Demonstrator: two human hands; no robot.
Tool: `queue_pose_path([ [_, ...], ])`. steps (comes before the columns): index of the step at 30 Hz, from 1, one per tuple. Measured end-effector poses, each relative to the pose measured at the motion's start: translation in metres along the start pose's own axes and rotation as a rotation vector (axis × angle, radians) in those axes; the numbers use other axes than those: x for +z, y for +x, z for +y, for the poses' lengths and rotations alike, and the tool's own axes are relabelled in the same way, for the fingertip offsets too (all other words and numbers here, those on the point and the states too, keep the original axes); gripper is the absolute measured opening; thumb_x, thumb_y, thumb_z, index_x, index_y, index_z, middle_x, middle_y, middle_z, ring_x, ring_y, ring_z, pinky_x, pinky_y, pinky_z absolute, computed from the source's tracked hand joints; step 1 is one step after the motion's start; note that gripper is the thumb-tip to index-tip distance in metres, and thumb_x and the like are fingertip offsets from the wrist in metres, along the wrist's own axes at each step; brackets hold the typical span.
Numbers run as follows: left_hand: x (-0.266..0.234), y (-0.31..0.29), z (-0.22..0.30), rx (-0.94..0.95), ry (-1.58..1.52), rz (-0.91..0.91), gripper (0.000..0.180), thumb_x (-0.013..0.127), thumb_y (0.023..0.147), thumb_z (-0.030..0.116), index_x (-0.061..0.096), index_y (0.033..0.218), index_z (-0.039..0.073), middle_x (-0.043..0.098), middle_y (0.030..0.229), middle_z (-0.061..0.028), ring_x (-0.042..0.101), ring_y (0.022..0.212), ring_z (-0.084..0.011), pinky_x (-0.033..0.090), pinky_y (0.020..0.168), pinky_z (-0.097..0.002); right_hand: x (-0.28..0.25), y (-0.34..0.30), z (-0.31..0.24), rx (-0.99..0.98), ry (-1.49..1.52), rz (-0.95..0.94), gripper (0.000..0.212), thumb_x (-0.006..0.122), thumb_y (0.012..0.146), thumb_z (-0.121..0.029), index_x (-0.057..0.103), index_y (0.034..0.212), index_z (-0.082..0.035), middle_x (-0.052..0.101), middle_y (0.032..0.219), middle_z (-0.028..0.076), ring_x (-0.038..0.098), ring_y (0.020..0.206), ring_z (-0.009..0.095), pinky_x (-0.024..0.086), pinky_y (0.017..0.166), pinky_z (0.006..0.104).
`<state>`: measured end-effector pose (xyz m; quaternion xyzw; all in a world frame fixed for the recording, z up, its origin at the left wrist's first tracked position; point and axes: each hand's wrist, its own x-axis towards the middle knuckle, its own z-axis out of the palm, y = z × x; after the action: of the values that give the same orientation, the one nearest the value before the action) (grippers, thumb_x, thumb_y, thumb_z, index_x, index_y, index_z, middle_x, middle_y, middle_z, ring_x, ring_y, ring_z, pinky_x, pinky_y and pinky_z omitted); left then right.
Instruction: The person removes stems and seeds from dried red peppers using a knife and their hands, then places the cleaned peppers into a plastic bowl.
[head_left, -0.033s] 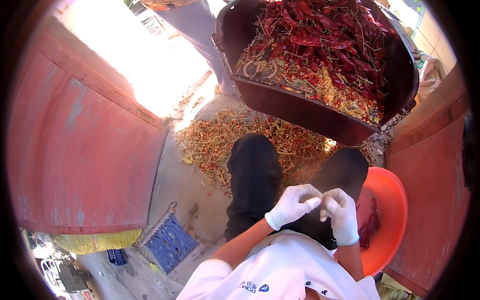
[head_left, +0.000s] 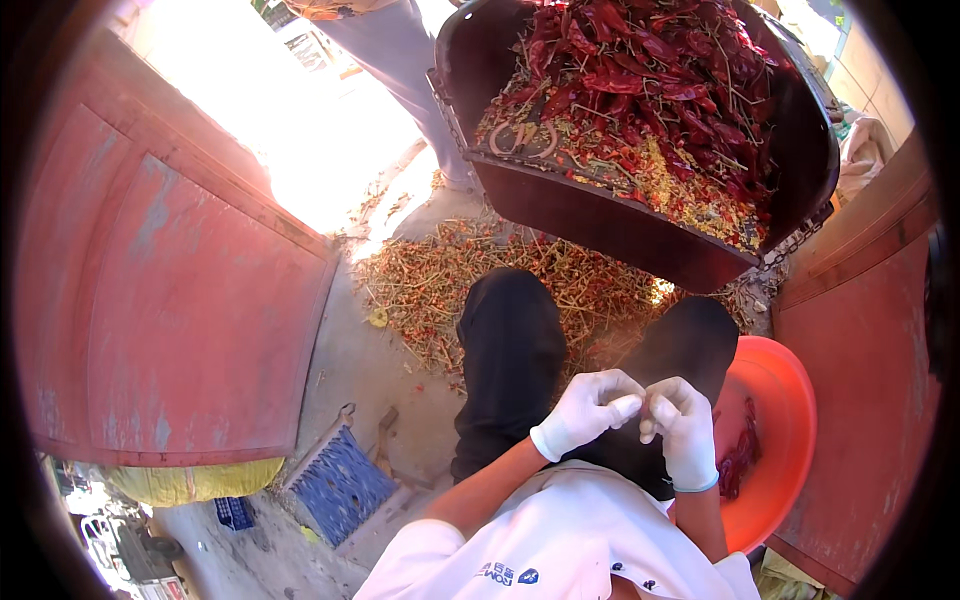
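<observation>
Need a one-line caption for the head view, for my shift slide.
Gloved left hand and right hand close together above dark trousers, red-orange basin at right, dark bin of red peppers ahead.

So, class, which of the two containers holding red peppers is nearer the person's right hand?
The round orange basin beside the right hand; it holds a small pile of peppers, while the dark angular container ahead is heaped with them.

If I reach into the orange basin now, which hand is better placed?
Likely your right hand: it appears next to the orange basin, close to the red peppers inside, while your left hand is farther off, with the right one in between.
</observation>
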<state>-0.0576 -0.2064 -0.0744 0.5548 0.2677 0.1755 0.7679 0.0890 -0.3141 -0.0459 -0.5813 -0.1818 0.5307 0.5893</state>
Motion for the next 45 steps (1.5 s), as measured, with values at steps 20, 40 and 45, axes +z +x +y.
queue_pose_path([
  [20, -0.071, -0.048, 0.014, 0.2, -0.015, 0.562, 0.023, 0.065, 0.097, 0.016, 0.067, 0.107, -0.005, 0.068, 0.086, -0.008, 0.065, 0.073, -0.013, 0.056, 0.069, -0.0279, -0.015, 0.0, -0.004, -0.131, 0.123, 0.088, 0.024, 0.064, 0.093, -0.007, 0.062, 0.113, 0.005, 0.066, 0.092, 0.007, 0.066, 0.076, 0.014, 0.057, 0.071, 0.0284],
  [40, -0.087, -0.038, 0.023, 0.286, 0.138, 0.716, 0.019, 0.063, 0.097, 0.012, 0.068, 0.106, -0.004, 0.069, 0.087, -0.0073, 0.065, 0.074, -0.0123, 0.056, 0.067, -0.0273, -0.069, -0.016, -0.021, -0.358, -0.179, 0.451, 0.015, 0.06, 0.094, -0.009, 0.065, 0.103, 0.002, 0.062, 0.078, 0.003, 0.058, 0.066, 0.009, 0.048, 0.065, 0.0231],
  [45, -0.143, -0.054, -0.016, 0.27, 0.279, 0.967, 0.02, 0.066, 0.093, 0.011, 0.07, 0.109, 0.0, 0.071, 0.093, -0.009, 0.066, 0.078, -0.0141, 0.055, 0.073, -0.0277, -0.084, -0.012, -0.009, -0.35, -0.111, 0.465, 0.013, 0.056, 0.096, -0.008, 0.064, 0.102, 0.001, 0.059, 0.072, 0.001, 0.053, 0.061, 0.008, 0.044, 0.061, 0.022],
])
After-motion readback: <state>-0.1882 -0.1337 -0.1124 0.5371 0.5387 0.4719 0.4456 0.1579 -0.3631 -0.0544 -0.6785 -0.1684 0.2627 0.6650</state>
